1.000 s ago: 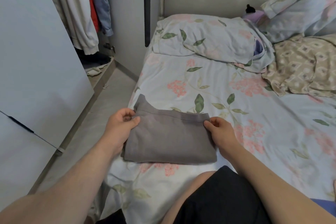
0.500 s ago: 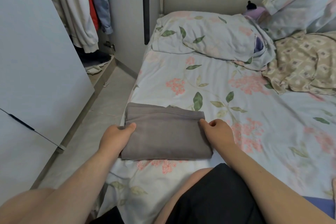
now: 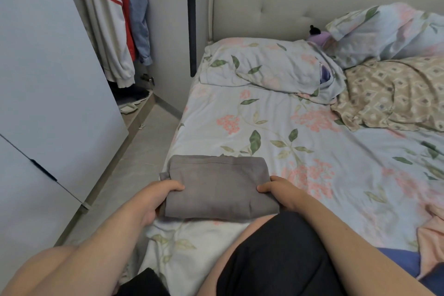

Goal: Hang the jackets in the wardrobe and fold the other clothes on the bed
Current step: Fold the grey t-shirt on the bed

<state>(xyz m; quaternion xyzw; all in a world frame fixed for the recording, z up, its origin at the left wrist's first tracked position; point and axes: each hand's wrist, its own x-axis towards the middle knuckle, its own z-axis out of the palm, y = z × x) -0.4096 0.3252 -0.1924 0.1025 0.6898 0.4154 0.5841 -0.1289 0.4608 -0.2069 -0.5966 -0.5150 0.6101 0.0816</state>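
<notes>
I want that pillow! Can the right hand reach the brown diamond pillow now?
Probably not straight away. The right hand holds the folded grey cloth at the near edge; the pillow lies far up the bed. Nothing blocks the way, but it must let go and lean.

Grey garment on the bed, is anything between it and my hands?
Nothing visible does. The left hand and right hand grip the folded grey garment at its two side edges, where it lies on the bed.

The folded grey garment (image 3: 221, 187) was soft matt cloth, the flowered sheet (image 3: 264, 125) thin rumpled cloth, the headboard (image 3: 276, 7) smooth padded upholstery, and the wardrobe door (image 3: 48, 79) smooth and matt
</notes>
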